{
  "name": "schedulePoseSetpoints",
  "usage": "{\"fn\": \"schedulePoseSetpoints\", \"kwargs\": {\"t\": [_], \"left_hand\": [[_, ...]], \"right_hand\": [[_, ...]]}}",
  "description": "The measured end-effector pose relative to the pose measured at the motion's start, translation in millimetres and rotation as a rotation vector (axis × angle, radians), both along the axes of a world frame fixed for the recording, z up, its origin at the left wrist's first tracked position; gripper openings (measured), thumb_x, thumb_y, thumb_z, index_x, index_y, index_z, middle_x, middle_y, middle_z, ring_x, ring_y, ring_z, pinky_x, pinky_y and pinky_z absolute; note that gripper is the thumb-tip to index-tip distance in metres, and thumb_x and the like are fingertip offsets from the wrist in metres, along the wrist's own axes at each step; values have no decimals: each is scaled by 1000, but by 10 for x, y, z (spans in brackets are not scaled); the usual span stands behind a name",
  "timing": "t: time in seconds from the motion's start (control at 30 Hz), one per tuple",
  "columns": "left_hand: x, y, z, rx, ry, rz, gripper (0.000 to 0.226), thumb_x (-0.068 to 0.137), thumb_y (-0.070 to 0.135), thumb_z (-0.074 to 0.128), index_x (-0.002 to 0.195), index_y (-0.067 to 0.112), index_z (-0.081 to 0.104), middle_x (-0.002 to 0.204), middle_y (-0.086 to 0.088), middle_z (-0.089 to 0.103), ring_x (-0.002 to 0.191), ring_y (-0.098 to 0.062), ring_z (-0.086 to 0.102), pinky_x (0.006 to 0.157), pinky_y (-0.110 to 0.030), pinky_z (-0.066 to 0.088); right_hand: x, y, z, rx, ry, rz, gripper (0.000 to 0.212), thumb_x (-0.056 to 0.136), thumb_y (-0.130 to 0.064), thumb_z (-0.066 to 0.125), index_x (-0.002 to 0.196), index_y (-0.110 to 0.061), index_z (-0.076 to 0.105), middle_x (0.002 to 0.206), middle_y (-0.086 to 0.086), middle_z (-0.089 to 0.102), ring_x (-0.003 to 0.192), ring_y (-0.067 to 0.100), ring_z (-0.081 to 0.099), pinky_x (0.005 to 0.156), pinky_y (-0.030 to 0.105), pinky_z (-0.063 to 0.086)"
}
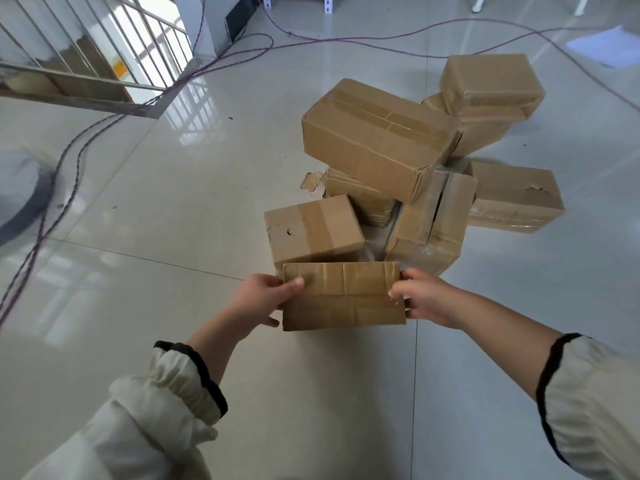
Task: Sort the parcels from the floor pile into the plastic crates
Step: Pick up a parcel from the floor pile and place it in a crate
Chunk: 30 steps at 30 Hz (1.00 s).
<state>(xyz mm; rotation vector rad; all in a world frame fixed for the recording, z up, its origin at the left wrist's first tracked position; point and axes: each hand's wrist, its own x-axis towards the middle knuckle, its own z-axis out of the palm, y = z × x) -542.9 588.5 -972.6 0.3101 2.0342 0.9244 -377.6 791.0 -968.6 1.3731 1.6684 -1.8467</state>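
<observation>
A flat, tape-wrapped brown cardboard parcel (343, 296) is gripped at both ends by the left hand (265, 297) and right hand (420, 297), near the floor pile of brown cardboard boxes (377, 140).

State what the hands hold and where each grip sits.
One flat brown taped cardboard parcel: left hand grips its left end, right hand its right end, thumbs on top.

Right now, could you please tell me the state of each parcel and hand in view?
Held parcel: taped shut, gripped at both ends.
Left hand: grips the held parcel's left end.
Right hand: grips its right end.
Long parcel: taped shut, tilted atop other parcels.
Front parcel: taped, small holes in its face.
Split parcel: seam gaping open.
Right-side parcel: lying flat, surface torn.
Far parcel: taped, stacked on another.
</observation>
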Motion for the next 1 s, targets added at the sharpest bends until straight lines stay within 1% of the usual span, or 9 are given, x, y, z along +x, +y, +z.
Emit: {"fn": "schedulePoseSetpoints", "kwargs": {"t": [0.07,0.13,0.2,0.3,0.37,0.57,0.67,0.87,1.0], "left_hand": [[-64,-19,23,117,-89,193,47,89,50,55,102,5,64,99,-5,68,87,-24,67,72,-40,58],[-84,-29,-24,141,-128,303,53,90,54,51,97,4,64,96,-10,70,87,-28,69,75,-42,58],[-20,-31,-109,86,-155,283,46,89,47,58,94,2,64,92,-13,71,84,-28,69,75,-43,58],[124,-74,-280,-2,-201,220,28,84,27,71,80,5,54,93,-15,68,79,-24,67,60,-37,57],[169,-115,-380,-21,-191,202,27,82,21,74,82,6,52,94,-16,66,80,-22,66,57,-35,57],[135,-94,-439,-44,-188,130,40,78,23,77,111,13,56,102,-15,65,91,-27,67,75,-48,58],[86,-78,-429,-61,-189,86,46,78,24,77,117,19,54,101,-12,66,92,-26,67,80,-52,57],[29,-26,-448,-51,-187,67,53,80,26,75,128,15,54,98,-8,68,93,-25,67,82,-53,56],[24,-36,-476,-46,-191,67,64,80,29,75,136,22,46,110,-7,66,99,-27,65,82,-53,55]], "right_hand": [[-5,22,19,-50,74,-109,26,95,-29,53,114,-11,56,113,14,59,101,29,58,86,42,51],[3,58,10,-64,106,-234,43,96,-47,42,91,-10,63,90,12,64,88,27,60,81,39,51],[24,60,-37,-4,81,-241,44,96,-46,43,83,-10,64,81,10,66,80,23,63,76,36,52],[97,5,-174,32,-1,-85,17,94,-21,56,100,-6,61,95,11,69,83,21,66,72,32,54],[154,-12,-279,37,-40,-29,15,93,-11,57,105,-2,59,93,10,67,83,19,66,68,29,54],[180,-10,-377,53,-61,18,14,93,-8,57,106,-4,54,93,9,64,84,19,64,68,30,55],[148,47,-357,27,-85,55,21,91,-6,59,111,-2,53,98,12,65,90,25,65,78,38,57],[111,89,-388,46,-86,106,58,88,-2,63,139,-12,37,99,11,64,80,21,67,54,28,58],[103,91,-422,50,-64,109,64,87,0,62,143,-18,35,92,7,63,79,19,66,58,31,58]]}}
